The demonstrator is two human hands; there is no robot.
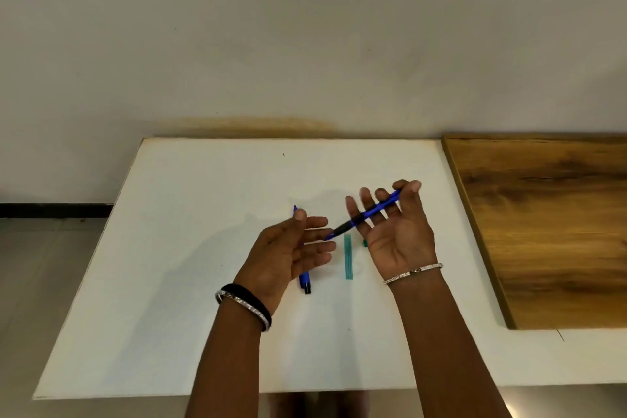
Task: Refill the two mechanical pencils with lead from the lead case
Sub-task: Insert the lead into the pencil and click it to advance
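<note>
My right hand point(395, 231) holds a blue mechanical pencil point(368, 214) across its fingers, palm up, the black grip and tip pointing left toward my left hand point(291, 248). My left hand hovers with fingers spread, holding nothing, its fingertips close to the pencil's tip. A second blue pencil point(304, 280) lies on the white table point(190, 248) under my left hand, mostly hidden; its ends show above the thumb and below the palm. The teal lead case point(348, 256) lies flat between my hands. A small teal piece point(365, 242) peeks out beside my right palm.
A wooden board point(549, 231) covers the table's right side, its edge just right of my right hand. The wall stands behind the table's far edge. The floor shows to the left.
</note>
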